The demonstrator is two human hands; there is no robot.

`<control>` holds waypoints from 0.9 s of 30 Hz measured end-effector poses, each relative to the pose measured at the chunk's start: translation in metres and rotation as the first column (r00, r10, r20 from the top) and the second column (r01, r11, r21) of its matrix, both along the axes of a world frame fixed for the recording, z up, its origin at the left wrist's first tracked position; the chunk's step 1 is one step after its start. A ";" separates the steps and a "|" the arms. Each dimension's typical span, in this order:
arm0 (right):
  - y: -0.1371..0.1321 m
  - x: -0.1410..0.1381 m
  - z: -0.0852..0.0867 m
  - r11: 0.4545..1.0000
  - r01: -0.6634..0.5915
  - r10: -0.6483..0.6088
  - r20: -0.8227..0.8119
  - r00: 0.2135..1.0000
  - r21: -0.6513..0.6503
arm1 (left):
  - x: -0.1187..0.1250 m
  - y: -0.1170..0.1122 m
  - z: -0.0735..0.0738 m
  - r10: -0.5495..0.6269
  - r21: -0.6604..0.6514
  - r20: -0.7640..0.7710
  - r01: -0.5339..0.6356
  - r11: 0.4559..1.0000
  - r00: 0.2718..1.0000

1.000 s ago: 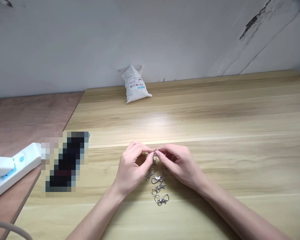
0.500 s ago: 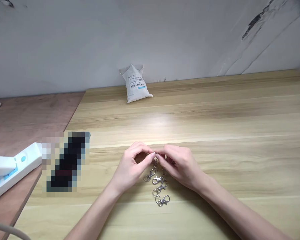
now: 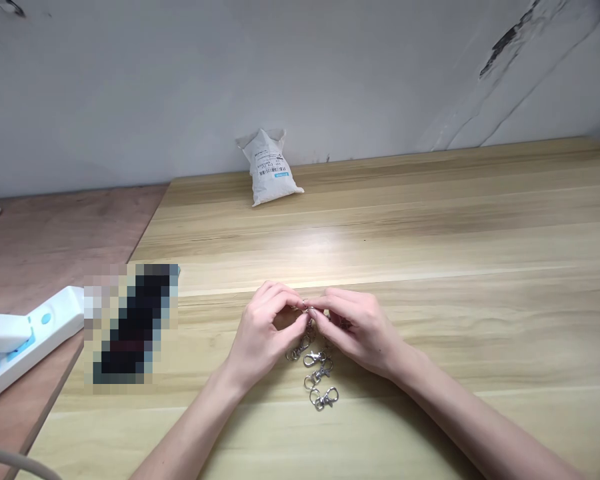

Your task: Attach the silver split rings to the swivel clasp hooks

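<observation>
Fingertips of my left hand (image 3: pixel 261 330) and my right hand (image 3: pixel 364 328) meet over the wooden table. Between them they pinch a small silver metal ring (image 3: pixel 305 304), mostly covered by the fingers. Just below the fingertips lie several silver lobster clasps with split rings. The nearest clasp (image 3: pixel 325 398) rests by itself in front of the others, and another clasp (image 3: pixel 315 359) sits closer to my hands. Part of the pile is hidden behind my right hand's fingers.
A white plastic parcel bag (image 3: pixel 273 170) with a printed label stands at the back against the wall. On the left are a blurred dark object (image 3: pixel 137 323) and a white power strip (image 3: pixel 55 317). A grey cable (image 3: pixel 17 457) crosses the lower left corner.
My fingertips have shifted slightly around the ring, and a bit more of it shows above them. The left fingers are a little more lifted. The clasps on the table lie as before.
</observation>
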State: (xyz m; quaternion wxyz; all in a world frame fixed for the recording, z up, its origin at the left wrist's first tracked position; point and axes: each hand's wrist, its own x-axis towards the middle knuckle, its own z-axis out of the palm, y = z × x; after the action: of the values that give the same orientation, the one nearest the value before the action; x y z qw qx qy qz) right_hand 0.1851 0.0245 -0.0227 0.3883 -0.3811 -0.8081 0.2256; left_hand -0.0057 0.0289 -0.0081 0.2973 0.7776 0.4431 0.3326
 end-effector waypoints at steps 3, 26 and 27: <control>0.000 0.000 0.002 0.999 -0.020 0.019 -0.032 0.999 -0.028 | 0.000 0.000 0.000 0.018 0.006 0.012 -0.019 1.000 1.000; 0.002 -0.001 0.006 0.998 -0.041 0.035 -0.164 0.986 -0.038 | -0.002 0.002 0.001 0.056 -0.101 0.092 -0.047 0.994 0.994; 0.001 -0.001 0.007 0.998 -0.046 0.039 -0.164 0.986 -0.040 | -0.002 0.002 0.001 0.067 -0.111 0.103 -0.055 0.992 0.992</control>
State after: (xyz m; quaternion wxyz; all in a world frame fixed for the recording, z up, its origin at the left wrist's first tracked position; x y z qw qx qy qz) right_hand 0.1845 0.0259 -0.0159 0.4398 -0.3525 -0.7765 0.2817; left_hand -0.0080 0.0314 -0.0076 0.3517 0.7277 0.4674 0.3583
